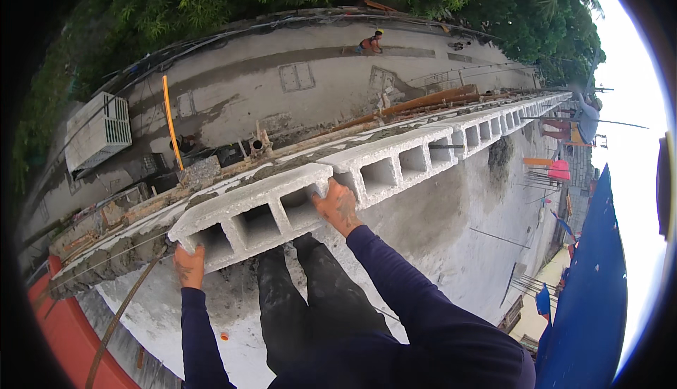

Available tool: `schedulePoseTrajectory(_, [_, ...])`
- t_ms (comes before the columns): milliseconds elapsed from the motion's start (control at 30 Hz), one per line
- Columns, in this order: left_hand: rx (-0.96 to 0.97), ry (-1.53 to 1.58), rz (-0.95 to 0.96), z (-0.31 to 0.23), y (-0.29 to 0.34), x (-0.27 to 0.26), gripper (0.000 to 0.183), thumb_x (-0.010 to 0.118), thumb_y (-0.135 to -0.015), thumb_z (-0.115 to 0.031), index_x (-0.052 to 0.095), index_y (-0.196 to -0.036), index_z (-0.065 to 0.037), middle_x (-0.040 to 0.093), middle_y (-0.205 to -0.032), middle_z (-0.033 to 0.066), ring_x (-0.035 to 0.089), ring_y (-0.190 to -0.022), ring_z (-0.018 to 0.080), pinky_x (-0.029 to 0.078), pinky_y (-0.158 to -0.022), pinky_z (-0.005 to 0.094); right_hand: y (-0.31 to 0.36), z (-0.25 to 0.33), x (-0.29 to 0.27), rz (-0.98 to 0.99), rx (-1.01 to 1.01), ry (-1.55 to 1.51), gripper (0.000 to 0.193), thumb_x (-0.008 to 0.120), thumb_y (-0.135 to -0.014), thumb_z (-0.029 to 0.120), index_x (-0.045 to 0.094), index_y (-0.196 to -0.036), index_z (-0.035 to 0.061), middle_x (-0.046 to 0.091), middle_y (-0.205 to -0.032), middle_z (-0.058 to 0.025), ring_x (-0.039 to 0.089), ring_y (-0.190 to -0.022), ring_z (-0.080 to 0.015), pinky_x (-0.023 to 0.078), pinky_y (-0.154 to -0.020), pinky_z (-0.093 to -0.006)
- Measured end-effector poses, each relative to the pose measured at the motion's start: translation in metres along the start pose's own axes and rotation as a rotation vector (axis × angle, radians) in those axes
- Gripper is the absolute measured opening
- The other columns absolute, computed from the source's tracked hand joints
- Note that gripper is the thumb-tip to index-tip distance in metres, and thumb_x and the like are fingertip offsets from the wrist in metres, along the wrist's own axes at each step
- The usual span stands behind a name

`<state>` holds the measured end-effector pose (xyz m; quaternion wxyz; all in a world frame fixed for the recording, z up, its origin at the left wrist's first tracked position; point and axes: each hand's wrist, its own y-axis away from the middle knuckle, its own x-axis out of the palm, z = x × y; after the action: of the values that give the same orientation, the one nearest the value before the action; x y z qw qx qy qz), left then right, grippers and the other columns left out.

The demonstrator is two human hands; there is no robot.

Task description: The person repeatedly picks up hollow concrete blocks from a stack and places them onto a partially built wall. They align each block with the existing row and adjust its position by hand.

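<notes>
A grey hollow concrete block (257,196) lies along the top of a wall, with its open cells facing me. My left hand (189,267) grips its left end, fingers curled round the edge. At the opposite end my right hand (338,206) is closed on the block, beside the narrow joint with the neighbouring block (384,156). From there a row of similar blocks runs off to the far right. Wet-looking mortar (127,258) covers the wall top left of the held block. How firmly the block rests on what is beneath it is hidden.
A bent steel bar (116,318) rises at lower left near a red beam (67,325). Beyond the wall, far below, lies a paved street (240,93) with a person (371,42). Another person (587,117) stands at the row's far end. Blue sheeting (592,283) hangs at right.
</notes>
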<state>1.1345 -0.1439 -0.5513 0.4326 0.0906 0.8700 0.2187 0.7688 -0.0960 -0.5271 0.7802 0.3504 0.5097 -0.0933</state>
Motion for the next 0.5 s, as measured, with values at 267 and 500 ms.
schedulePoseTrajectory(267, [-0.150, -0.021, 0.150, -0.006, 0.004, -0.012, 0.082, 0.065, -0.072, -0.051, 0.045, -0.121, 0.011, 0.051, -0.120, 0.0290, 0.047, -0.114, 0.0403, 0.036, -0.098, 0.0428, -0.003, -0.006, 0.005, -0.109, -0.095, 0.035, 0.063, 0.070, -0.069, 0.037, 0.056, -0.103, -0.0138, 0.060, -0.088, -0.0335, 0.060, -0.088, -0.0441, 0.047, -0.078, -0.0441])
schedulePoseTrajectory(500, [-0.066, 0.028, 0.009, -0.013, 0.018, -0.013, 0.069, 0.060, -0.078, -0.045, 0.048, -0.119, 0.010, 0.057, -0.109, 0.0289, 0.053, -0.105, 0.0409, 0.040, -0.092, 0.0439, -0.004, -0.007, 0.004, -0.060, -0.077, 0.056, 0.063, 0.069, -0.069, 0.038, 0.056, -0.102, -0.0141, 0.060, -0.091, -0.0328, 0.060, -0.090, -0.0433, 0.046, -0.080, -0.0440])
